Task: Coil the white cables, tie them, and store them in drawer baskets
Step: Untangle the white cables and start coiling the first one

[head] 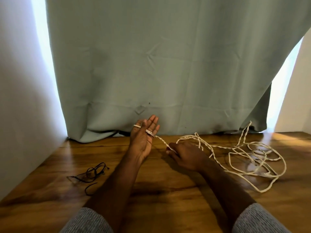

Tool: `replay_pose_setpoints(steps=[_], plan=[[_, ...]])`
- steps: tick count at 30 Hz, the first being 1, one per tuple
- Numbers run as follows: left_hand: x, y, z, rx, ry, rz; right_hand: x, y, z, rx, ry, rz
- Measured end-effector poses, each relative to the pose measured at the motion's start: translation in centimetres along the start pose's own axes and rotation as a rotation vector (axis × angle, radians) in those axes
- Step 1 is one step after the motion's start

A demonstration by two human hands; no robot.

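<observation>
- left hand (pixel 143 137) raised palm-up over the wooden table (pixel 151 190), fingers straight and together; end of the white cable (pixel 235 148) lies across the palm, a white loop round the thumb.
- right hand (pixel 183 156) knuckles up, pinching the twisted cable a short way along from the left palm.
- rest of the cable sprawls in loose loops on the table to the right, one strand running up against the green curtain (pixel 168 64).
- thin black cords (pixel 90 174), possibly ties, lie left of the left forearm.
</observation>
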State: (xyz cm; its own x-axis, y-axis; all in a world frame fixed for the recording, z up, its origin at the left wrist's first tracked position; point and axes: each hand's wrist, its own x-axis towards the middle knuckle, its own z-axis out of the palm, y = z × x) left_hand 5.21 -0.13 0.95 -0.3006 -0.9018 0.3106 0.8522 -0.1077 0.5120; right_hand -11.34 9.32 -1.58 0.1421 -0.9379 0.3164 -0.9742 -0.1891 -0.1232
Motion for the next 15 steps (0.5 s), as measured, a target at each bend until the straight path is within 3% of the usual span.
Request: replay_pose_setpoints(steps=[6,9,15], plan=[[0.5,-0.3,-1.8,0.115,0.082,-0.009,-0.7,0.3,-1.4,0.003,-0.205,0.049],[0.3,-0.2,-2.9,0.348,0.158,0.000,-1.4,2.3,-1.5,0.017,-0.190,0.121],[-0.2,-1.6,-4.7,0.627,0.106,-0.025,-2.0,5.5,-2.3,-0.124,-0.171,0.227]])
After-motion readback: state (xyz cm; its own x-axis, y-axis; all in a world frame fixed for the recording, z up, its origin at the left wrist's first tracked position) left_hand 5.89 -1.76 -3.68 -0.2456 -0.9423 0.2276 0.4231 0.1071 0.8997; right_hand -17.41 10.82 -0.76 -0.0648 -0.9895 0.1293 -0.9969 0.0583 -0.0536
